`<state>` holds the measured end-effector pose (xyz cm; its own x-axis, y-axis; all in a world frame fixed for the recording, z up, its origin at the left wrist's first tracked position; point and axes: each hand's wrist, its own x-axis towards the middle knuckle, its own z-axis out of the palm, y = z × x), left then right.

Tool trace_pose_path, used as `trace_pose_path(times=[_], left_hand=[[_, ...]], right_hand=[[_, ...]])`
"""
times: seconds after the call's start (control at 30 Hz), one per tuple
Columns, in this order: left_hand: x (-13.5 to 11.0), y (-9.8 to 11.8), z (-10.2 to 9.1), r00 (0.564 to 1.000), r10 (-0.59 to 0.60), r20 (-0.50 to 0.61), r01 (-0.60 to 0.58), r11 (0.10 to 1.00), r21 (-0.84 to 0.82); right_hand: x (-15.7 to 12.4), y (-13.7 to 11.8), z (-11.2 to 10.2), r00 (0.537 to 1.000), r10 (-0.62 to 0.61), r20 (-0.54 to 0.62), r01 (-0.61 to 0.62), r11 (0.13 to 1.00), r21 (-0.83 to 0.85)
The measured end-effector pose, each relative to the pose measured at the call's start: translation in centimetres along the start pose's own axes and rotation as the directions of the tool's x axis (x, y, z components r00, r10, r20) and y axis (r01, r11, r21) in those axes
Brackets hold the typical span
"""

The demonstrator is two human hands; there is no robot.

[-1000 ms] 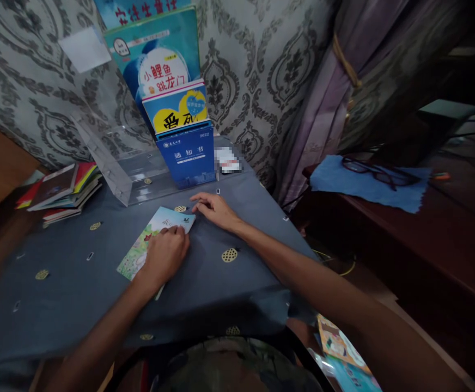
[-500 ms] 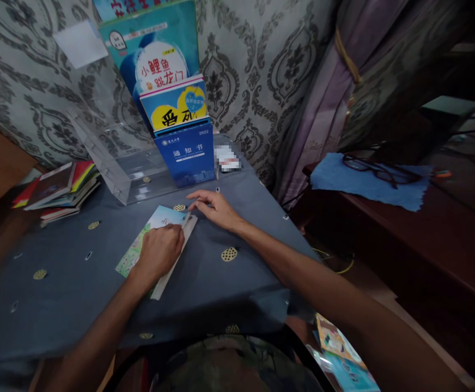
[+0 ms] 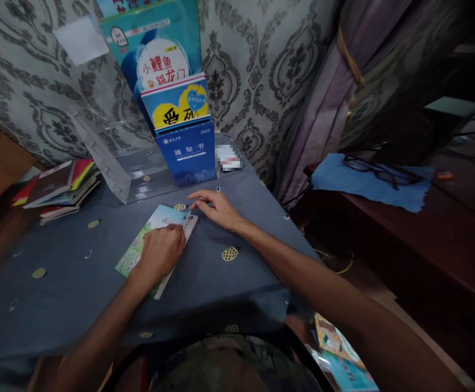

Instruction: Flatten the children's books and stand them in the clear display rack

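Rests the left hand [image 3: 163,247] over the right half of a thin picture booklet [image 3: 156,220], knuckles up and fingers curled against the pale blue and green cover. Cannot tell of any pinch on the paper beneath those fingers. Shows a pale strip of page [image 3: 190,226] along the booklet's right side, past the edge of the cover. Holds the right hand [image 3: 218,209] loosely open near the booklet's top right corner — forefinger stretched out, thumb a little apart, nothing visible in its grasp. Cannot tell of contact with the corner.

Has the booklet lying slantwise on the worktop [image 3: 205,267], in front of a clear rack [image 3: 115,182]. Faces an upright row in the rack — blue booklet marked 2022 [image 3: 190,158] foremost, then a blue-and-yellow book [image 3: 176,103], then a taller teal book [image 3: 159,54]. Has a loose pile of books [image 3: 60,188] to the left, near the rack's side panel. Has dark-framed glasses [image 3: 380,171] off to the right, well apart from the hands, on a light blue cloth [image 3: 352,185]. Sees more books [image 3: 343,359] low at the right, beyond the worktop's edge.
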<state>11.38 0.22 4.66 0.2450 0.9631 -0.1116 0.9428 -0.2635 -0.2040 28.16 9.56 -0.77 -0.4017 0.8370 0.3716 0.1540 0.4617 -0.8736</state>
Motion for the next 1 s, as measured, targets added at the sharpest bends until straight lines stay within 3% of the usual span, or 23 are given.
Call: trace_pose_path(times=[0.43, 0.67, 0.83, 1.0], left_hand=[[-0.1, 0.6, 0.6, 1.000, 0.014, -0.023, -0.014, 1.000, 0.007], [-0.1, 1.2, 1.7, 0.998, 0.022, -0.062, -0.020, 0.999, 0.044], [-0.3, 1.7, 2.1, 0.996, 0.044, -0.075, -0.039, 0.997, 0.061], [-0.6, 1.2, 1.9, 0.996, 0.026, -0.083, -0.025, 0.999, 0.021]], right_hand=[[-0.2, -0.3, -0.1, 0.999, -0.018, 0.052, 0.028, 0.978, -0.206], [-0.2, -0.4, -0.3, 0.988, -0.004, 0.154, 0.056, 0.942, -0.331], [-0.5, -0.8, -0.2, 0.974, -0.013, 0.227, 0.122, 0.871, -0.475], [-0.9, -1.4, 0.0, 0.974, 0.019, 0.226, 0.128, 0.778, -0.615]])
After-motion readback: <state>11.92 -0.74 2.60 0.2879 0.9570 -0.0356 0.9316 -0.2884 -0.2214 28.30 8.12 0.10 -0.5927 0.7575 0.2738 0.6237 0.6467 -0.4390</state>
